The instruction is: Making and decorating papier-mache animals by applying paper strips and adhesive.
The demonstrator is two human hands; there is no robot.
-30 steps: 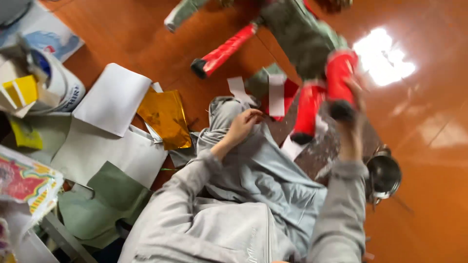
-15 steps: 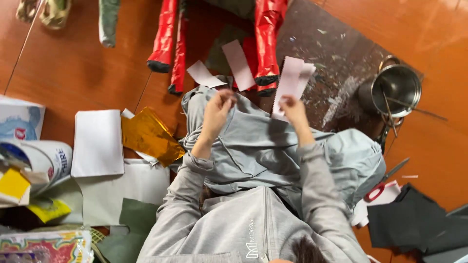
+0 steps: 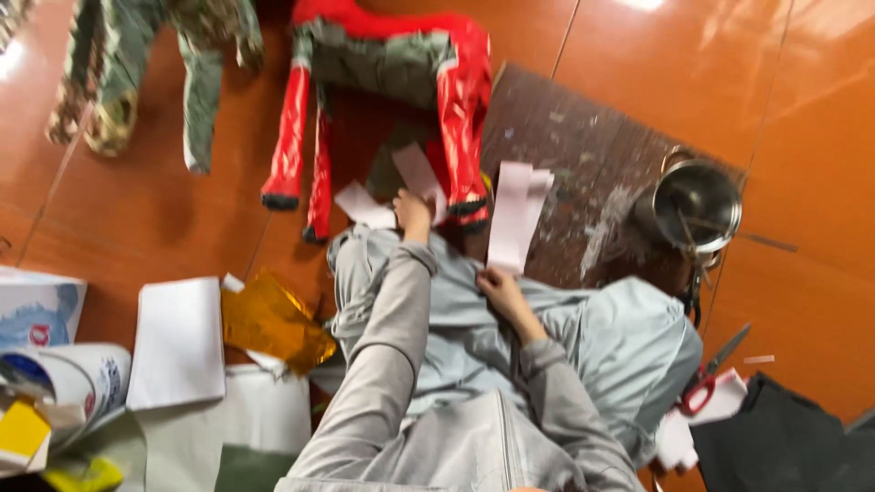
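Observation:
I sit on an orange floor with grey trousers [image 3: 510, 337] and grey sleeves. My left hand [image 3: 415, 215] reaches forward and rests on small white paper pieces [image 3: 365, 206] at the feet of a red-legged, grey-bodied four-legged figure [image 3: 383, 68]; its grip is unclear. My right hand [image 3: 499, 288] pinches the lower end of a long pale paper strip [image 3: 517, 214], which lies over a dark, paint-smeared board [image 3: 592, 164].
A metal pot [image 3: 700, 202] with a stick in it stands at the right. Red-handled scissors [image 3: 709, 383] lie by a black sheet [image 3: 784, 437]. Gold foil [image 3: 270, 321], a white sheet [image 3: 178, 342] and rolled paper [image 3: 68, 378] lie at the left. A green patterned figure [image 3: 137, 73] is far left.
The view has swung, so the red figure now stands ahead of me. My left hand has stretched forward to the paper pieces. My right hand has lowered while holding the strip.

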